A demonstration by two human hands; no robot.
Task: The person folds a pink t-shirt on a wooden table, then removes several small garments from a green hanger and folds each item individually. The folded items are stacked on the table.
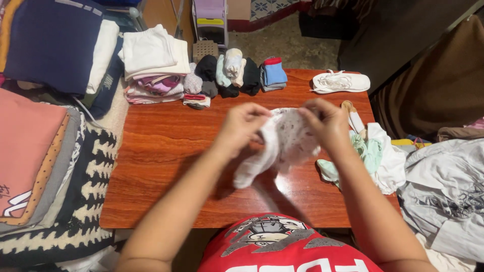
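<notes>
A small white sock (285,143) with a faint speckled print hangs above the middle of the reddish wooden table (166,166), held up off the surface between both hands. The left hand (242,126) pinches its upper edge with fingers curled closed on the fabric; the right hand (325,121) grips the opposite side the same way, so the cuff is stretched between them while the toe droops toward the person. Judging by the grip, the work goes best if both pinches stay level and the fabric is kept taut, so it lies flat before any fold or roll. Both forearms reach forward from the red shirt (282,247), elbows out, wrists bent slightly inward. Just right of the sock lies a loose heap of pale green and white garments (378,156). Along the far edge sits a row of rolled socks (232,73), a stack of folded clothes (154,60) and a white sandal (340,81).
</notes>
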